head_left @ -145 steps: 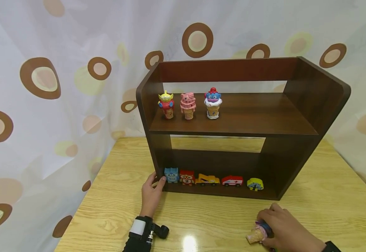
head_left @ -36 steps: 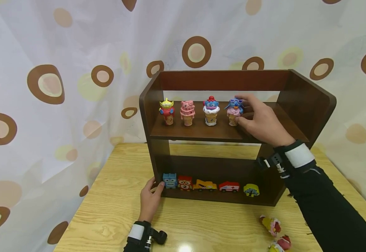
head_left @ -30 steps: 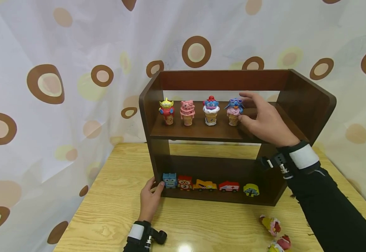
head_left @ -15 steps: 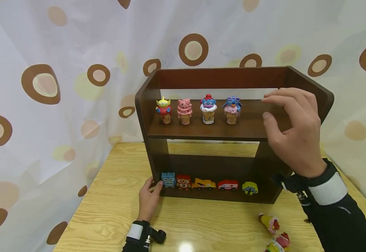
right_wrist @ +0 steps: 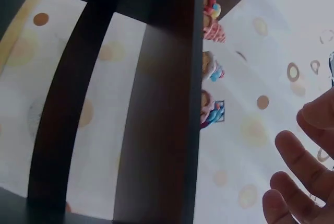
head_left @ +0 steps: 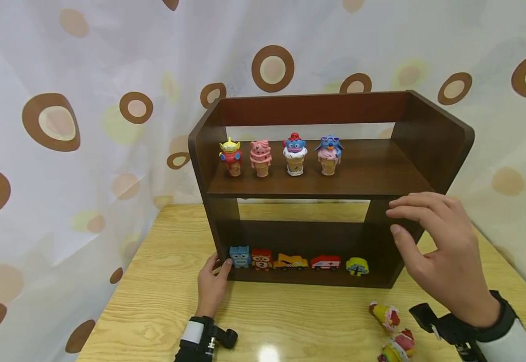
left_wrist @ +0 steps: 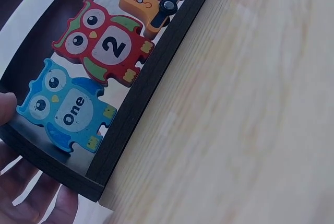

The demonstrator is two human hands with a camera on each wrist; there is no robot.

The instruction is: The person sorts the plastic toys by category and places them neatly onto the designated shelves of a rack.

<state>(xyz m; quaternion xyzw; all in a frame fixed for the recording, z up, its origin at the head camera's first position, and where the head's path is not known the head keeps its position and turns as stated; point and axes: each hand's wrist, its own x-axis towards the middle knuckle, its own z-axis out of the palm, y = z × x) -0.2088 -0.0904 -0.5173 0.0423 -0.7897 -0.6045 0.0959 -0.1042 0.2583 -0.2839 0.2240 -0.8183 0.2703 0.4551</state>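
My left hand grips the lower left edge of the dark brown shelf, thumb inside and fingers outside, as the left wrist view shows. Beside that thumb stands a blue owl block marked One. My right hand hangs with relaxed fingers in front of the shelf's right side, holding nothing. On the upper board a blue figure with sunglasses on an ice cream cone stands rightmost in a row, after a blue-and-white one, a pink one and a yellow-headed one.
Two ice cream cone figures, one pink and yellow, one red-topped, lie on the wooden table below the right hand. The lower board bears a red owl block, a yellow truck, a red ambulance and a tree block.
My right hand set the blue sunglasses figure on the upper board, let it go, and drew back right and down. The left hand has kept its grip on the shelf.
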